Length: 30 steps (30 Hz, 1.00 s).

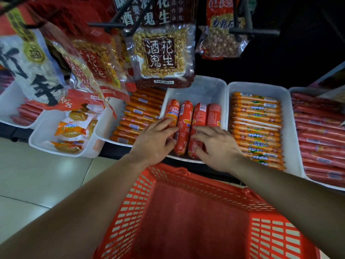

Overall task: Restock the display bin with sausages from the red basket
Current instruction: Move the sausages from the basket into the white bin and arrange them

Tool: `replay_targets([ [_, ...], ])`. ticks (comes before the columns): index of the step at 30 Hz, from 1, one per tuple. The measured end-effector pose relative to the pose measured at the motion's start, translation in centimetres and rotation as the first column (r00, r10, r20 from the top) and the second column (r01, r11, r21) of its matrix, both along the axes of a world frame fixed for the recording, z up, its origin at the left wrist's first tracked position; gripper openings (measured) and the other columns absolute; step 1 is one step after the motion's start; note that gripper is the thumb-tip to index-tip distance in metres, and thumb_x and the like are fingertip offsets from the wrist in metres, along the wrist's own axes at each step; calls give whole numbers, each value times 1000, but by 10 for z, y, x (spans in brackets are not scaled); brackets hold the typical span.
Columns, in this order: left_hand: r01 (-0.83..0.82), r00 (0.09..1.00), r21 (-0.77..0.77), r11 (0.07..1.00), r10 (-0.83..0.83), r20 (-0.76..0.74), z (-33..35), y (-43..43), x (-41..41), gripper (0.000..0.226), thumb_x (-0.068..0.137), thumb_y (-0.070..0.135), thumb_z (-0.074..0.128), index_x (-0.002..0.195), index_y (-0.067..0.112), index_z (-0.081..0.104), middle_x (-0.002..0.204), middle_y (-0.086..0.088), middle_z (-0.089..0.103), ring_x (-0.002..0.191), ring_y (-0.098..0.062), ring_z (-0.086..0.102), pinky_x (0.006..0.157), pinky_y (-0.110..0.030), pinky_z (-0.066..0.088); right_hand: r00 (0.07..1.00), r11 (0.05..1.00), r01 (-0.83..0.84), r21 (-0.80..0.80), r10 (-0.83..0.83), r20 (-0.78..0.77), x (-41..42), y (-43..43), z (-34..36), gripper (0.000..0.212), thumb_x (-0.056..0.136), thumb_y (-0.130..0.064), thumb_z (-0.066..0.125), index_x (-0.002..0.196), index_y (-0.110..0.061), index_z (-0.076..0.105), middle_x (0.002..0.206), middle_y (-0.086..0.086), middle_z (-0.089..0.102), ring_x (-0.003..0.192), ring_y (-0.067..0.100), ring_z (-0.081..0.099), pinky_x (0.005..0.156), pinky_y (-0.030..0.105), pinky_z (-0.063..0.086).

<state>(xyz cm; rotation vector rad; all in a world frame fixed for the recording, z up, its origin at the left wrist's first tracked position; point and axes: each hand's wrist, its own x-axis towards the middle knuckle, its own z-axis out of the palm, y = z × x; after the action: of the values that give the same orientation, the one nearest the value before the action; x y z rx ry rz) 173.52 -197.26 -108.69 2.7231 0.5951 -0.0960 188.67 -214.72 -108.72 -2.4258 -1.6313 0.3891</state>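
A white display bin [209, 88] on the shelf holds several thick red sausages [183, 126] lying side by side. My left hand [155, 141] rests on the leftmost sausages, its fingers stretched over them. My right hand [216, 146] lies on the sausages to the right, fingers slightly bent and touching them. The red basket [188, 217] stands right below the bin, between my forearms; no sausage shows in the part of it in view.
White bins of thin orange sausages sit left [138, 116] and right [257, 128] of the display bin, and a bin of red sausages [319, 139] at far right. Hanging peanut bags [162, 53] overhang the bins. A bin of snack packs [72, 128] is at left.
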Motion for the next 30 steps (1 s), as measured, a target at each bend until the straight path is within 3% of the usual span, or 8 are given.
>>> replay_targets([
  [3, -165, 984, -27, 986, 167, 66, 1, 9, -4, 61, 98, 41, 52, 154, 26, 33, 160, 9, 29, 148, -16, 16, 119, -40, 27, 997, 997, 73, 26, -72, -24, 17, 21, 7, 53, 92, -45, 50, 142, -27, 48, 147, -6, 40, 132, 22, 37, 109, 45, 37],
  [8, -219, 974, -28, 975, 221, 48, -8, 18, -10, 59, 100, 40, 46, 155, 23, 30, 157, 6, 36, 146, -19, 22, 116, -43, 31, 997, 994, 65, -86, -61, 47, 43, 84, 9, 70, 93, -62, 41, 153, -27, 28, 162, 1, 21, 146, 27, 24, 118, 49, 22],
  [14, -255, 948, -112, 960, 271, 167, -21, 21, -12, 51, 102, 30, 45, 152, 28, 37, 149, 9, 46, 134, -16, 32, 110, -37, 37, 979, 960, 161, -227, -185, -88, 53, 146, -5, 70, 88, -77, 30, 140, -33, 50, 144, 4, 53, 126, 28, 54, 99, 43, 45],
  [19, -238, 950, -113, 965, 255, 180, -27, 23, -16, 52, 103, 32, 43, 154, 29, 34, 146, 9, 47, 132, -14, 34, 109, -38, 39, 978, 957, 183, -227, -200, -55, 55, 154, -14, 82, 79, -88, 25, 137, -36, 53, 143, 2, 56, 127, 27, 53, 98, 44, 45],
  [25, -222, 953, -80, 972, 234, 191, -27, 21, -13, 53, 102, 26, 43, 154, 26, 34, 144, 7, 50, 129, -16, 36, 106, -35, 41, 984, 964, 168, -205, -176, -22, 51, 143, -14, 76, 81, -86, 28, 133, -38, 55, 138, -3, 59, 127, 24, 54, 97, 42, 42],
  [30, -222, 959, -51, 974, 227, 171, -25, 18, -12, 54, 103, 25, 41, 156, 25, 30, 144, 7, 49, 126, -15, 37, 103, -36, 44, 984, 962, 136, -236, -159, -84, 53, 151, -11, 76, 79, -86, 35, 137, -39, 51, 141, -4, 57, 128, 23, 53, 97, 40, 43],
])
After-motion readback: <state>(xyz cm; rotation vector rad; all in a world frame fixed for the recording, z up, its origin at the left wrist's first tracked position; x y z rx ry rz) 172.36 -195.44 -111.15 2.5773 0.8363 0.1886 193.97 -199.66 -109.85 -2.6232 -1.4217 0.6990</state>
